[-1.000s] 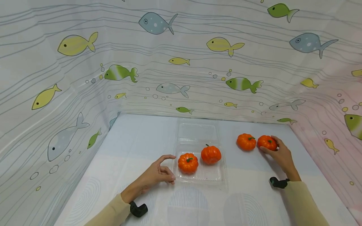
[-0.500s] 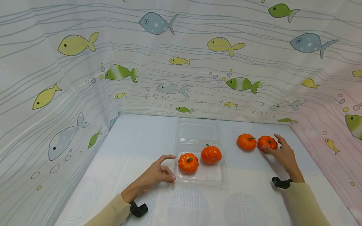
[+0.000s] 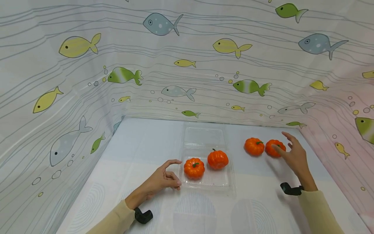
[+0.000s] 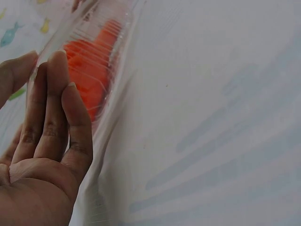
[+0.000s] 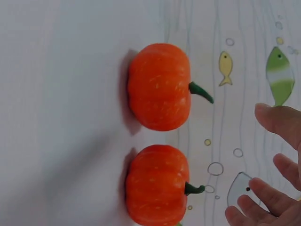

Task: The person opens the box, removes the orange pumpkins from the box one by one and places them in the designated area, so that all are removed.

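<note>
My left hand [image 3: 163, 178] rests at the left edge of a clear plastic clamshell box [image 3: 214, 180], index finger and thumb apart at its rim. In the left wrist view its fingers [image 4: 56, 89] lie against the box's side. Two small orange pumpkins sit inside: a left pumpkin [image 3: 194, 168] with its stem up and a right pumpkin [image 3: 218, 159] tilted back. My right hand [image 3: 295, 156] hovers over the far-right pumpkin [image 3: 270, 150], fingers spread and holding nothing. Beside that one stands another pumpkin [image 3: 253, 147]. The right wrist view shows a gap between the fingers and both.
The box's lid [image 3: 204, 136] lies folded back, flat on the table toward the rear. A pale cloth with printed arcs covers the table [image 3: 140, 139]. A fish-print curtain [image 3: 187, 74] closes in the back and sides.
My right hand has let go of the far-right pumpkin, spread its fingers and drawn up and to the right. The pumpkin stays in place. My left hand has not moved.
</note>
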Demonstrator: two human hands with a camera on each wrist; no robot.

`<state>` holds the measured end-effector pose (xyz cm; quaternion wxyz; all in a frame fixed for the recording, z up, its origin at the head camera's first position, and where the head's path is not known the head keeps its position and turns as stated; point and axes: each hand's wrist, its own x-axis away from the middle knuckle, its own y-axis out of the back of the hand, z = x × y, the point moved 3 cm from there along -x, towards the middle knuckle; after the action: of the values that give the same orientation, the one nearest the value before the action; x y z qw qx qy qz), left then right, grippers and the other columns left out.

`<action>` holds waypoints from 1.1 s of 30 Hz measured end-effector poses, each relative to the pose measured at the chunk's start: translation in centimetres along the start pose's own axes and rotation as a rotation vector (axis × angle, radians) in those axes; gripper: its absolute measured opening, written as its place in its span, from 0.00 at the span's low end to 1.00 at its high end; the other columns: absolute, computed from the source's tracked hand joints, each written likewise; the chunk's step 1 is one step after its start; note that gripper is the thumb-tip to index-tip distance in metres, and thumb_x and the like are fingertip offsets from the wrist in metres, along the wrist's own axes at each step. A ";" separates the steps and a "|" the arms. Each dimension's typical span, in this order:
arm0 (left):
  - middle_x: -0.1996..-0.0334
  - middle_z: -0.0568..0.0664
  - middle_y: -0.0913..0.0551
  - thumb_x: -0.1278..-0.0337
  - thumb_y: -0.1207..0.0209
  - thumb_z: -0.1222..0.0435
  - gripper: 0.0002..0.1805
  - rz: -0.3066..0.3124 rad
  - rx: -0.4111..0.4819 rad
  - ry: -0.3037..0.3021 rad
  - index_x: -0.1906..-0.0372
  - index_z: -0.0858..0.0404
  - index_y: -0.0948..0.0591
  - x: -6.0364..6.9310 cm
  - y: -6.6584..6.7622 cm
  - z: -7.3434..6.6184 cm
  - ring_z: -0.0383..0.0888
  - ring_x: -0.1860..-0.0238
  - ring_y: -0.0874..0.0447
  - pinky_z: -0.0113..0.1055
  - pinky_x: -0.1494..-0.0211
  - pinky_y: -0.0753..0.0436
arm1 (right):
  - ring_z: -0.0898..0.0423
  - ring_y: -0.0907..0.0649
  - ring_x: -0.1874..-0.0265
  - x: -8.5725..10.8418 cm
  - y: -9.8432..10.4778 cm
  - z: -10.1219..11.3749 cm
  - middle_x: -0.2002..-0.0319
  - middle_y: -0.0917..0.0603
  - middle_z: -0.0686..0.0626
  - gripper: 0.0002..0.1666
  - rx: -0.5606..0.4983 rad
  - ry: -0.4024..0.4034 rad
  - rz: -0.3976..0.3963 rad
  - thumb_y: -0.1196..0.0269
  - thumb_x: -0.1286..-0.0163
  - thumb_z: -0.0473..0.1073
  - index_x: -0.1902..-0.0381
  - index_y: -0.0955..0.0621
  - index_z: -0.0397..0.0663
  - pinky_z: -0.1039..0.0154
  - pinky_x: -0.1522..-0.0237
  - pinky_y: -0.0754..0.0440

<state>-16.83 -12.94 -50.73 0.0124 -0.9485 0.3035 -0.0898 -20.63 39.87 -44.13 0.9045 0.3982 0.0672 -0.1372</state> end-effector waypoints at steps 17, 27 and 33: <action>0.64 0.60 0.13 0.41 0.29 0.71 0.46 0.012 0.019 -0.009 0.22 0.57 0.41 -0.2 0.0 0.2 0.55 0.63 0.10 0.44 0.52 0.14 | 0.27 0.33 0.33 1.8 -2.3 5.5 0.30 0.31 0.29 0.42 -0.027 0.139 0.039 0.29 0.30 0.49 0.24 0.32 0.45 0.24 0.39 0.34; 0.65 0.59 0.12 0.41 0.28 0.71 0.47 0.018 0.018 -0.012 0.22 0.57 0.41 -0.2 0.0 0.1 0.54 0.63 0.10 0.43 0.52 0.14 | 0.33 0.27 0.35 2.8 -4.8 8.3 0.30 0.28 0.37 0.41 -0.082 0.255 0.081 0.25 0.35 0.45 0.28 0.28 0.44 0.31 0.40 0.26; 0.65 0.59 0.13 0.41 0.29 0.71 0.47 0.017 0.019 -0.018 0.22 0.57 0.41 -0.2 0.0 0.2 0.54 0.63 0.10 0.43 0.53 0.14 | 0.36 0.26 0.34 3.3 -6.5 9.6 0.31 0.25 0.39 0.40 -0.057 0.311 0.116 0.24 0.36 0.47 0.29 0.27 0.47 0.32 0.40 0.26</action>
<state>-16.99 -12.84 -51.00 0.0247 -0.9465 0.3107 -0.0842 -19.31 27.94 -43.03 0.9005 0.3922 0.1870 -0.0194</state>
